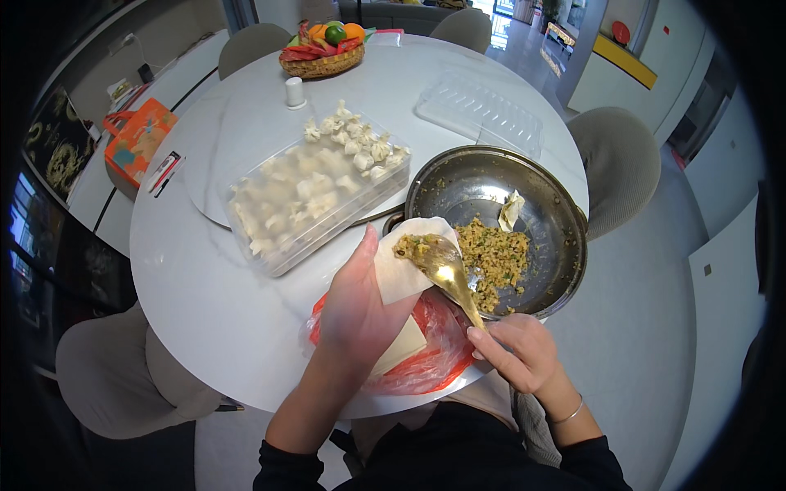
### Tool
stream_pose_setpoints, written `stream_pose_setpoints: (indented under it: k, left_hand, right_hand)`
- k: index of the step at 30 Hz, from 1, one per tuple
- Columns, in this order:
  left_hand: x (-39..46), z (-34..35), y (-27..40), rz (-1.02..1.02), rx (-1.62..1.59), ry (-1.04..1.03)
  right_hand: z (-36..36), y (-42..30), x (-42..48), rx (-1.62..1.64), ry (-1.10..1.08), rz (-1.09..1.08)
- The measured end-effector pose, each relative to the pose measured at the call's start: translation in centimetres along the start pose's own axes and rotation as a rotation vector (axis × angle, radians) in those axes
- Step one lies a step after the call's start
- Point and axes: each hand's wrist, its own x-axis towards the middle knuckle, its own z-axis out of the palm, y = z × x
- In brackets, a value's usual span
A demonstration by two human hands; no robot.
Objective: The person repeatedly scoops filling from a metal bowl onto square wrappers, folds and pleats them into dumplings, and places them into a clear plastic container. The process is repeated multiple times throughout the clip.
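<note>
On the upturned palm of my left hand (362,301) lies a thin dough wrapper (393,279). My right hand (519,347) grips the handle of a gold-coloured metal spoon (451,273), whose bowl rests over the wrapper. A dab of minced filling (410,245) sits at the spoon's tip, on the wrapper. Behind my hands stands a wide steel pan (552,184) with more filling (494,258) and a crumpled piece of dough (511,210) in it. Below my left hand, a stack of wrappers (402,350) lies on a red and clear plastic bag (439,368), partly hidden.
A clear plastic box (307,245) of shaped dumplings (353,138) stands left of the pan, partly under a cloudy cover. Farther back are a clear ribbed tray (479,107), a white cylinder (295,92) and a wicker fruit basket (325,64). Chairs (614,166) surround the round table (202,307).
</note>
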Motion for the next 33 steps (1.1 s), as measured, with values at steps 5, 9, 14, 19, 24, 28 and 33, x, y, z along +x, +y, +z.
stream_pose_setpoints:
  k: [5,9,14,19,24,28,33]
  left_hand:
    - [0.1,0.1,0.3,0.033,-0.241,-0.015]
    - [0.0,0.5,0.3,0.141,-0.264,-0.043]
    - [-0.2,0.9,0.2,0.180,-0.193,-0.109]
    - [-0.2,0.9,0.2,0.118,-0.176,-0.166]
    - [-0.5,1.4,0.2,-0.053,-0.121,-0.228]
    - [-1.0,2.2,-0.2,-0.184,-0.090,-0.253]
    - [-0.9,2.1,-0.5,-0.261,-0.057,-0.238]
  right_hand:
    - [-2.5,-0.9,0.0,0.131,-0.026,0.193]
    - [-3.6,-0.6,-0.3,-0.275,0.222,0.245]
    - [-3.9,0.9,-0.7,-0.281,-0.017,0.331]
    - [-5.2,0.3,0.1,-0.186,-0.155,0.368]
    - [-5.4,0.5,2.8,-0.222,0.034,0.301]
    - [-4.0,1.9,4.7,-0.225,0.018,0.052]
    - [-3.7,2.0,4.8,-0.132,-0.023,-0.039]
